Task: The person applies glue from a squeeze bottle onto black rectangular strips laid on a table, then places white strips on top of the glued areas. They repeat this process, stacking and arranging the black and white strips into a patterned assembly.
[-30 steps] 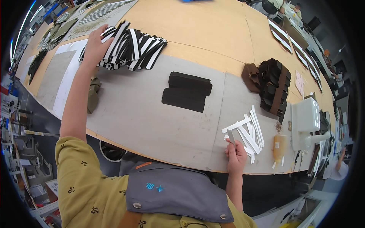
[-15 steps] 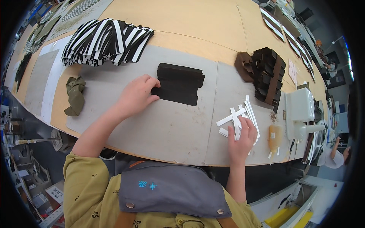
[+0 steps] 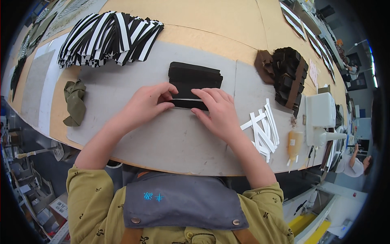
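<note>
A flat dark piece of material [image 3: 194, 79], seemingly fabric or leather, lies on the grey work board in front of me. Its near edge is turned up, and a thin white line shows along that fold. My left hand [image 3: 148, 102] pinches the left end of the raised edge between thumb and fingers. At the right end my right hand [image 3: 218, 110] grips the same edge, thumb below and fingers on top. Loose white strips [image 3: 264, 130] lie in a crossed heap to the right of my right hand.
Black-and-white strips [image 3: 109, 38] are piled at the far left, above a crumpled olive cloth [image 3: 74, 102]. To the right sit a banded stack of dark pieces [image 3: 287, 79], a bottle of amber liquid [image 3: 295, 145] and a white box-shaped container [image 3: 321, 110].
My right hand has left the white strips and come over to the dark piece. The near edge of that piece, flat before, is now turned up between both hands.
</note>
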Demonstrator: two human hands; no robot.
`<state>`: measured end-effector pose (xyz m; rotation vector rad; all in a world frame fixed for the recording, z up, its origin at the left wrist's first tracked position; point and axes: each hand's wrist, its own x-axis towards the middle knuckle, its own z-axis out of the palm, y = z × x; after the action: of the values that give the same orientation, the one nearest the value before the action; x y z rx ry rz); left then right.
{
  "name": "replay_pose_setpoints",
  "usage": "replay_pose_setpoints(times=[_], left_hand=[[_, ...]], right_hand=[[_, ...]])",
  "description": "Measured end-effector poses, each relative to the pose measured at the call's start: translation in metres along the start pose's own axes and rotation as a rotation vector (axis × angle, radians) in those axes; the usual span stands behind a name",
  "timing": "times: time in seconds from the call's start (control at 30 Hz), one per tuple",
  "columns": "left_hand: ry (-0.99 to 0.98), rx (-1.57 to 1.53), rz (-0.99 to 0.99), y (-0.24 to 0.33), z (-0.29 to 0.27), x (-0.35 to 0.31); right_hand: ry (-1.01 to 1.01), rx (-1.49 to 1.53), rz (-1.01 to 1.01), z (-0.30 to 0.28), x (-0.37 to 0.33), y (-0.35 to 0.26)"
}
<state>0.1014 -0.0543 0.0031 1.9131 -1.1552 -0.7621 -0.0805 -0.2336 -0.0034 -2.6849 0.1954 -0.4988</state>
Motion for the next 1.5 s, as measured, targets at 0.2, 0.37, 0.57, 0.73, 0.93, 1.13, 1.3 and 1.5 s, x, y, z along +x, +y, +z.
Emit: replay_pose_setpoints(times=[0.2, 0.37, 0.57, 0.73, 0.93, 1.13, 1.3, 1.5], left_hand=[[0.008, -0.211, -0.171, 0.011, 0.008, -0.035], [0.003, -0.255, -0.159, 0.014, 0.024, -0.059], [-0.010, -0.162, -0.190, 0.015, 0.031, -0.068], [-0.002, -0.057, -0.110, 0.018, 0.032, -0.072], [0.069, 0.033, -0.049, 0.017, 0.037, -0.084], [0.128, 0.080, 0.009, 0.012, 0.046, -0.090], [0.164, 0.188, 0.071, 0.005, 0.054, -0.096], [0.127, 0.167, 0.032, 0.010, 0.054, -0.106]], right_hand=[[-0.193, 0.161, 0.052, -0.005, -0.015, -0.007], [-0.353, 0.422, 0.234, -0.004, -0.033, -0.014], [-0.352, 0.444, 0.278, -0.005, -0.043, -0.022], [-0.319, 0.350, 0.195, -0.006, -0.046, -0.032], [-0.226, 0.321, 0.084, 0.007, -0.053, -0.034], [-0.203, 0.312, 0.085, 0.009, -0.054, -0.043], [-0.218, 0.301, 0.096, 0.010, -0.055, -0.046], [-0.204, 0.265, 0.068, 0.013, -0.057, -0.042]])
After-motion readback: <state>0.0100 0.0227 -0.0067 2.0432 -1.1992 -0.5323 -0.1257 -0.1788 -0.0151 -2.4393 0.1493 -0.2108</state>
